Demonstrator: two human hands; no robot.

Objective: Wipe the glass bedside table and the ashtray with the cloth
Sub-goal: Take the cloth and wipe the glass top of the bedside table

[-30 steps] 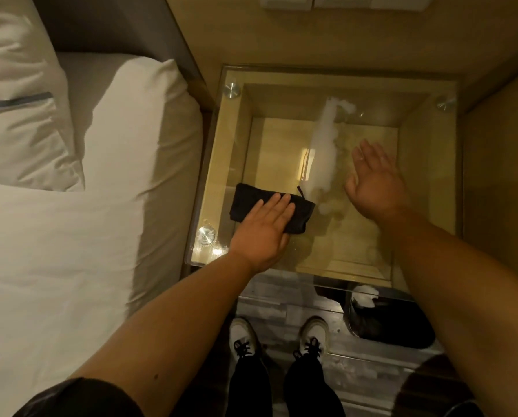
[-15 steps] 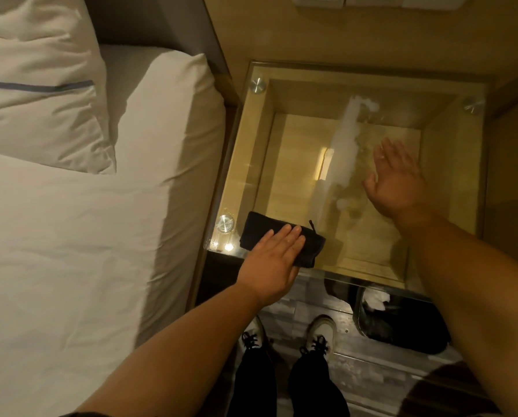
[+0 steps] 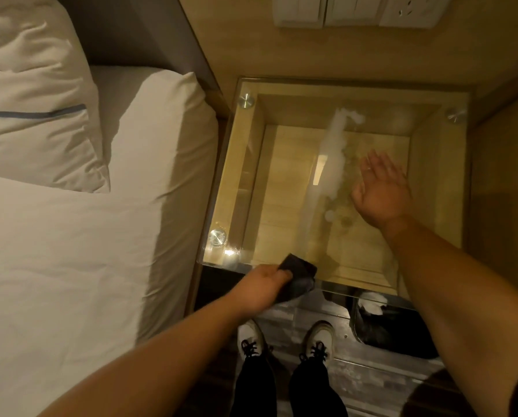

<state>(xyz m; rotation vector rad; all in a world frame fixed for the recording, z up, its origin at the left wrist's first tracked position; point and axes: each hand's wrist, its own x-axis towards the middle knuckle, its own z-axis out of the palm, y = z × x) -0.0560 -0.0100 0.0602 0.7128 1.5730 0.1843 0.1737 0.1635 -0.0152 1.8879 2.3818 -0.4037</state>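
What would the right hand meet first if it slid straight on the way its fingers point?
Likely nothing on the glass table top: the right hand points toward the rear edge, then the wooden wall.

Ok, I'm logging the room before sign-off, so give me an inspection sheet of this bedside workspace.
Surface: glass bedside table, a white streak of foam or residue across its middle, unwiped.
Job's things: dark cloth at the table's near edge, partly hanging off; ashtray not seen.
Clutter: nothing seen on the glass.
Grippers: left hand grips the cloth; right hand open, fingers straight, on or just over the glass.
Cables: nothing seen.
Surroundings: bed with pillow to the left, wall switches above, dark bin on the floor below.
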